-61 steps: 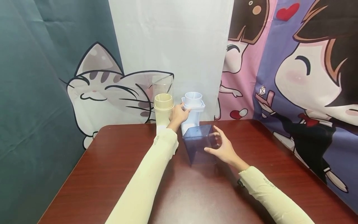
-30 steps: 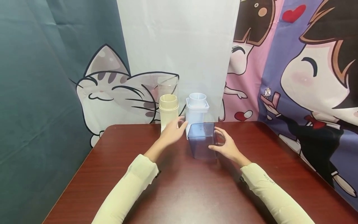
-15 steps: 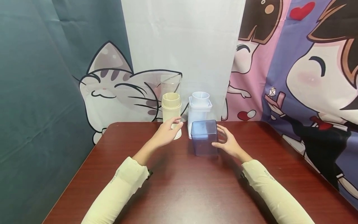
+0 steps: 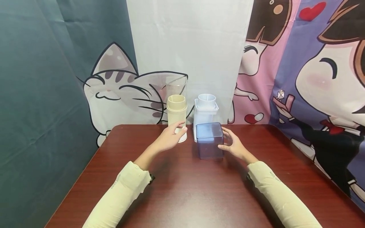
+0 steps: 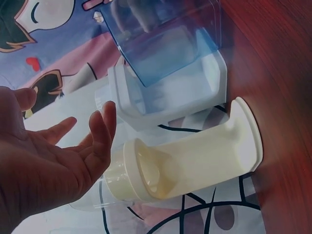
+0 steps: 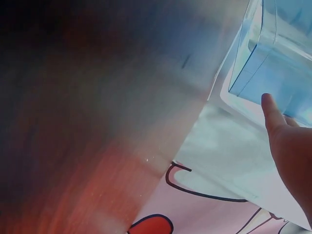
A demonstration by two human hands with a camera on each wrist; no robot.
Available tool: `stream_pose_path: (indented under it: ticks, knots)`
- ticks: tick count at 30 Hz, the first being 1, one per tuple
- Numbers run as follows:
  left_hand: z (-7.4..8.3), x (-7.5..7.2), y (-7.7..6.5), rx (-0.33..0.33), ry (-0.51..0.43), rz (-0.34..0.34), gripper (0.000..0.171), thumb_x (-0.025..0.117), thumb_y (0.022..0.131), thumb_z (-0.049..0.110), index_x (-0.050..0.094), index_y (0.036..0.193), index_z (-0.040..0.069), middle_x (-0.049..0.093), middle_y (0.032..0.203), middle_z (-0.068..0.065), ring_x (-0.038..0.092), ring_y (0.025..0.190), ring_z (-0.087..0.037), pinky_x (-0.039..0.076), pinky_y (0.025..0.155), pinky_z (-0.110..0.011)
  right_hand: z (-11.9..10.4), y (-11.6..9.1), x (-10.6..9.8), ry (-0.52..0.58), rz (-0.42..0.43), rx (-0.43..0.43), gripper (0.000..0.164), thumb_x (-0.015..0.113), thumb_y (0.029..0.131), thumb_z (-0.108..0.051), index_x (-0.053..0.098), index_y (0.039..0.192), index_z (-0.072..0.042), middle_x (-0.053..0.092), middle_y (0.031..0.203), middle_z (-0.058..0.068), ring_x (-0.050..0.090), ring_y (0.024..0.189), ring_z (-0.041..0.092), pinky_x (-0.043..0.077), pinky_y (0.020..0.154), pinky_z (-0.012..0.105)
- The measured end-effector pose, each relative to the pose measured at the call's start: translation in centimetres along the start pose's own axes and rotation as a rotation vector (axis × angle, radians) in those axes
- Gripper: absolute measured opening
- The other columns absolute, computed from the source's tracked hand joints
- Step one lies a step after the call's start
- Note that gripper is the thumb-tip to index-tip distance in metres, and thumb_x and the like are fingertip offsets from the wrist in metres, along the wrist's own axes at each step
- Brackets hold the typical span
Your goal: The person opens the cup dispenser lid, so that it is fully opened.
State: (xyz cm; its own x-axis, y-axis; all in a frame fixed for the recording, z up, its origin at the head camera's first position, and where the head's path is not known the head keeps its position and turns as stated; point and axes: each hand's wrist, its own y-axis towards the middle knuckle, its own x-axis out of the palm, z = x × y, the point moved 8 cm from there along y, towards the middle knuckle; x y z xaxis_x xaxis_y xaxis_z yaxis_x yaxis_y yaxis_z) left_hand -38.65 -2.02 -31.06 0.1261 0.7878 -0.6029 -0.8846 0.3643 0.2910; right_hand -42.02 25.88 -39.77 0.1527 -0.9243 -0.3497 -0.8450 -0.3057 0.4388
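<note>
My right hand (image 4: 233, 144) grips a see-through blue square container (image 4: 210, 142) by its right side, thumb in front and fingers behind. The container stands upright before a white stand (image 4: 203, 118), which has a square tray and a round collar on top. My left hand (image 4: 170, 136) holds nothing; its fingers are loosely bent in front of a cream stand (image 4: 176, 117). Through the left wrist view, the cream stand (image 5: 200, 163) shows a round collar and a flat foot, apart from the hand. A clear cylinder (image 4: 176, 83) shows above the cream collar.
Both stands are near the back edge of the reddish-brown table (image 4: 194, 190). Behind them hangs a cloth backdrop (image 4: 188, 38) with cartoon figures. Sleeved forearms reach in from the front at both sides.
My left hand has left the white stand and drawn back leftward, toward the front of the cream stand. The blue container has gone from tilted to upright in my right hand.
</note>
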Motion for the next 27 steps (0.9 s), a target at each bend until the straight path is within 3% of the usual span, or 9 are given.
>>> stream_pose_path:
  ticks: [6, 15, 21, 27]
  knots:
    - [-0.25, -0.04, -0.25, 0.000, -0.014, -0.017, 0.050, 0.053, 0.102, 0.033, 0.046, 0.147, 0.012, 0.055, 0.139, -0.018, 0.064, 0.110, -0.035, 0.047, 0.097, -0.047, 0.12, -0.01, -0.01, -0.049, 0.006, 0.026, 0.083, 0.074, 0.083, 0.007, 0.029, 0.152, -0.002, 0.040, 0.148, 0.031, 0.040, 0.134, 0.049, 0.040, 0.098, 0.063]
    - [-0.72, -0.28, -0.47, 0.007, -0.013, -0.015, 0.050, 0.053, 0.101, 0.033, 0.046, 0.146, 0.010, 0.055, 0.138, -0.020, 0.064, 0.109, -0.035, 0.047, 0.096, -0.047, -0.62, 0.63, -0.18, -0.103, 0.040, 0.050, 0.078, 0.074, 0.085, 0.002, 0.031, 0.150, 0.006, 0.035, 0.149, 0.035, 0.034, 0.137, 0.052, 0.031, 0.105, 0.062]
    - [-0.89, -0.63, -0.53, 0.006, -0.009, -0.014, 0.050, 0.053, 0.101, 0.034, 0.047, 0.145, 0.011, 0.056, 0.137, -0.019, 0.064, 0.108, -0.035, 0.047, 0.096, -0.048, -0.32, 0.81, -0.24, -0.155, 0.045, 0.062, 0.074, 0.075, 0.087, -0.004, 0.037, 0.150, -0.001, 0.040, 0.149, 0.029, 0.038, 0.137, 0.047, 0.034, 0.106, 0.058]
    - [-0.97, -0.80, -0.69, 0.003, -0.013, -0.021, 0.049, 0.054, 0.101, 0.033, 0.047, 0.145, 0.011, 0.055, 0.138, -0.018, 0.064, 0.107, -0.034, 0.047, 0.095, -0.047, -0.39, 0.94, -0.16, -0.152, 0.040, 0.054, 0.074, 0.076, 0.086, -0.005, 0.038, 0.149, -0.002, 0.041, 0.149, 0.029, 0.039, 0.136, 0.047, 0.034, 0.106, 0.058]
